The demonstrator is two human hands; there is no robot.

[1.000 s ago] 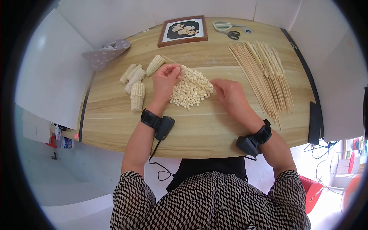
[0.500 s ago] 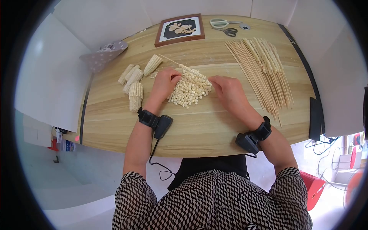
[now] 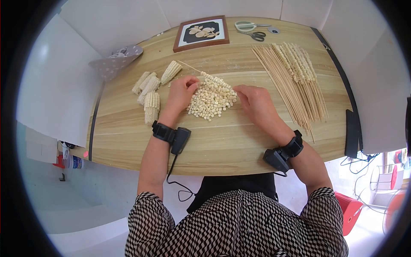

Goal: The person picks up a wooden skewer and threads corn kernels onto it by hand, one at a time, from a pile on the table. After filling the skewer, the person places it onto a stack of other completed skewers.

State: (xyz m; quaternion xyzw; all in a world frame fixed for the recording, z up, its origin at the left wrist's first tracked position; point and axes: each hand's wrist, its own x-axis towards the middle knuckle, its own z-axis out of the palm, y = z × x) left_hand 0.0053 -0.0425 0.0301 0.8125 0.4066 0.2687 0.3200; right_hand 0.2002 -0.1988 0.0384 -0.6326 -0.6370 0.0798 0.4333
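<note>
The pile of loose corn kernels lies near the middle of the wooden table, and everything else is placed from it. The left hand rests at the pile's left edge, fingers pinched narrowly on a thin skewer that runs up and left from the pile, with kernels already threaded on the stretch nearest the fingers. The right hand lies at the pile's right edge with fingers curled down onto the kernels; whether it has 1 pinched cannot be told. The kernels look small, light, dry and hard, apt to roll or scatter if swept, so each is probably best taken singly between thumb and forefinger across its flat faces. The skewer looks stiff but slender and likely to snap if bent, so a hold close to the working point suits it. Left of the pile lie several cut corn cob pieces, near but not touching it. Right of the pile a broad bundle of bare skewers fans out, with kernel-loaded skewers on its far side. Beyond the pile stand a framed picture and scissors. Toward the person, bare table runs to the near edge, the widest open room; the sides are crowded.
</note>
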